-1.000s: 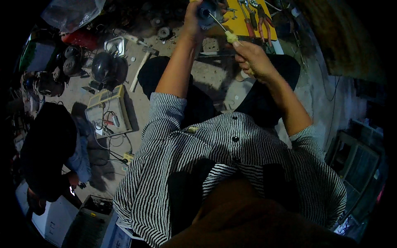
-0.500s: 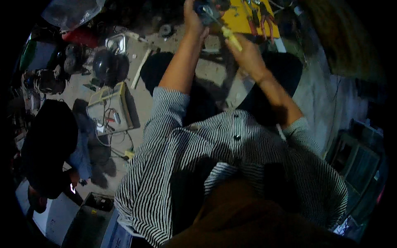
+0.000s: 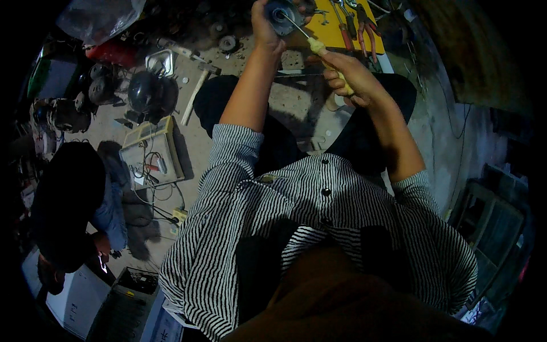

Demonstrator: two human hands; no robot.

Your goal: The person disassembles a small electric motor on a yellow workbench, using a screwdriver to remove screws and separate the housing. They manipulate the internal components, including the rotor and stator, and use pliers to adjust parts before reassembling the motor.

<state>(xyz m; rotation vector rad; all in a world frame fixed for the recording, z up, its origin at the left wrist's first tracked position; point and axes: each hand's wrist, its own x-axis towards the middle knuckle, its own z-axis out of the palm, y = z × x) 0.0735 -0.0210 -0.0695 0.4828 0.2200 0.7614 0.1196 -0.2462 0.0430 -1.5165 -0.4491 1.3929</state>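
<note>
Near the top centre, my left hand (image 3: 266, 31) grips a grey-blue round metal part (image 3: 288, 20) with a recessed centre. My right hand (image 3: 356, 80) is wrapped round the pale yellow handle of a screwdriver (image 3: 317, 47), whose shaft runs up into that recess. Just right of the part, a yellow board (image 3: 325, 31) carries wrenches and red-handled pliers (image 3: 370, 43). A hammer (image 3: 195, 91) lies on the floor left of my legs.
A person in dark clothes (image 3: 68, 199) is at the left, holding a small lit object. An open case with cables (image 3: 151, 154), a dark round casing (image 3: 142, 91), scattered parts and a red cylinder (image 3: 111, 52) lie leftward. A framed panel (image 3: 487, 228) stands at the right.
My right hand moved up and left around half a second ago and is now back lower and further right, still on the screwdriver. The round part has shifted slightly.
</note>
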